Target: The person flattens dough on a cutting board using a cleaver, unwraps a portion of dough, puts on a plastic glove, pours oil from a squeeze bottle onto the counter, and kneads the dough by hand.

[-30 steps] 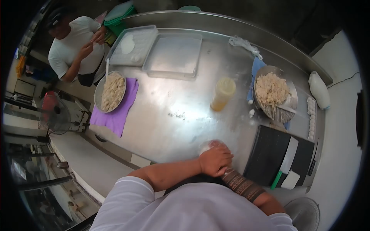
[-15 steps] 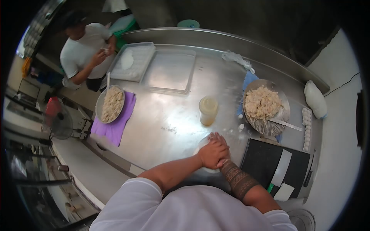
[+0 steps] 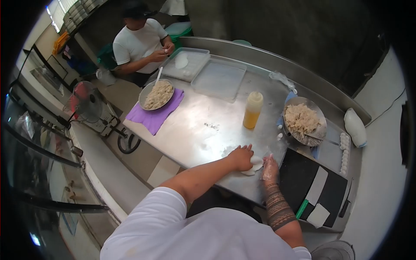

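White flattened dough lies on the steel table near its front edge. My left hand rests over the dough's left part, fingers spread. Just right of the dough is my right hand in a clear plastic glove; what its fingers hold, if anything, is too small to tell. Beyond my hands stands a squeeze bottle of yellow liquid. A steel bowl of pale filling with a spatula sits to the right.
A black board carries a knife and a white scraper. Dough balls line the right side. Another filling bowl rests on a purple cloth, near plastic trays and a person.
My hands were stacked over the dough and have come apart, uncovering it. The right one moved to the right. The camera view has turned left.
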Demonstrator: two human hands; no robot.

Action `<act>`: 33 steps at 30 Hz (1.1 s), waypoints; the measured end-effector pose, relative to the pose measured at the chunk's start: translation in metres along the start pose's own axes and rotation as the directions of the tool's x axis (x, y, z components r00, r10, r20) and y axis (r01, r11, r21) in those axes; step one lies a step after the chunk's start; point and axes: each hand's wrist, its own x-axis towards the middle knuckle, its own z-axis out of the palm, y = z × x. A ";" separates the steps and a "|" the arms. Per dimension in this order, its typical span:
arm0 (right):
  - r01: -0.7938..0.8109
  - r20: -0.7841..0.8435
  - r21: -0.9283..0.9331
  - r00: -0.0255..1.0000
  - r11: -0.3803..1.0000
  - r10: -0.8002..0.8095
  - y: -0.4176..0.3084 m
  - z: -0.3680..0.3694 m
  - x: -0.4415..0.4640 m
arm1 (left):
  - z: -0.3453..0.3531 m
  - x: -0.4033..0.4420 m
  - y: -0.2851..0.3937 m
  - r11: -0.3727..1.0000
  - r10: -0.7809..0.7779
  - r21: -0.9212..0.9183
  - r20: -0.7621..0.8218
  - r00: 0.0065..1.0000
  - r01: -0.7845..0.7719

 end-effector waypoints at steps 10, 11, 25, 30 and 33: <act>-0.449 0.412 0.297 0.857 0.843 0.311 -0.065 -0.016 -0.044 | -0.038 -0.073 0.028 0.832 0.057 -0.554 0.065 0.996 -0.012; -0.488 0.439 0.240 0.826 0.839 0.354 -0.072 -0.006 -0.050 | -0.019 -0.073 0.023 0.780 0.118 -0.612 -0.062 0.991 -0.131; 0.305 0.283 -0.717 0.949 0.627 -0.138 -0.085 0.088 -0.076 | 0.019 -0.065 -0.028 0.357 -0.192 -0.933 -0.017 0.981 0.053; 0.417 0.470 -0.682 0.879 0.601 -0.077 -0.086 0.099 -0.067 | -0.006 -0.058 -0.020 0.691 -0.252 -0.712 -0.403 0.880 -0.129; 0.304 0.458 -0.494 0.888 0.814 -0.053 -0.019 0.088 -0.069 | -0.021 -0.041 -0.008 0.800 0.358 -0.256 -0.522 0.774 -0.542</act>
